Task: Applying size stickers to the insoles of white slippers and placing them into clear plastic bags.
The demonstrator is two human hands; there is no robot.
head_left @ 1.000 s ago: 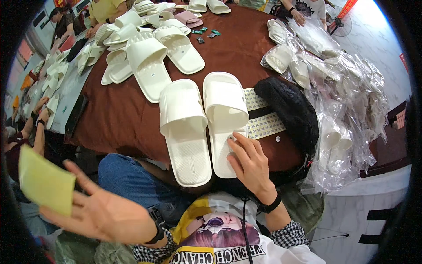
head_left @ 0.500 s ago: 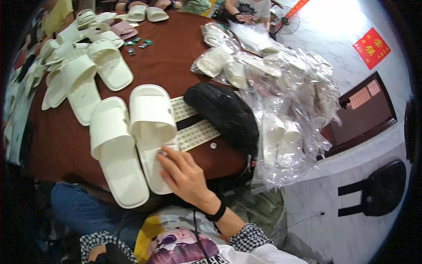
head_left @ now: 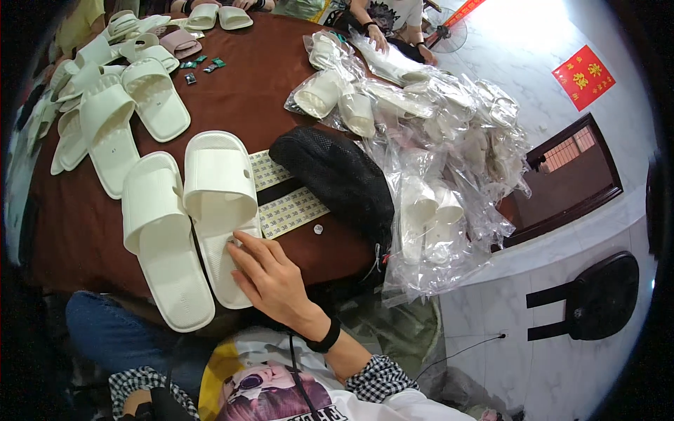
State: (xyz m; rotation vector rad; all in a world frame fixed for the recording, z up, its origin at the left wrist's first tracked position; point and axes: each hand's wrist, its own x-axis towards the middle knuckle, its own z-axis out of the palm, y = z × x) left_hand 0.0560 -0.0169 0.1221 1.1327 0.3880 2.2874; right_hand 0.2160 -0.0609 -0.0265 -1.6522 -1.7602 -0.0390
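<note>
A pair of white slippers lies in front of me at the table's near edge: a left slipper (head_left: pixel 172 259) and a right slipper (head_left: pixel 217 210). My right hand (head_left: pixel 277 284) rests on the insole of the right slipper, its fingers stretched out and the fingertips touching the surface just below the strap. Something small and pale shows at the fingertips; I cannot make out what it is. Beside that slipper lie sheets of small printed stickers (head_left: pixel 295 212), with a black strip across them. Of my left arm only a checkered cuff (head_left: pixel 151 386) and some wrist show; the hand is out of view.
A black mesh bag (head_left: pixel 337 175) lies over the sticker sheets. Plastic-wrapped slippers (head_left: pixel 428 210) are piled along the right edge. More white slippers (head_left: pixel 112 133) fill the left side. Small green packets (head_left: pixel 203 65) lie farther back. Other people sit across the brown-covered table (head_left: pixel 246 77).
The whole view has shifted, so things sit a little farther left in the picture. My right hand stays on the right slipper's insole. A person at the far side has moved a hand onto wrapped slippers.
</note>
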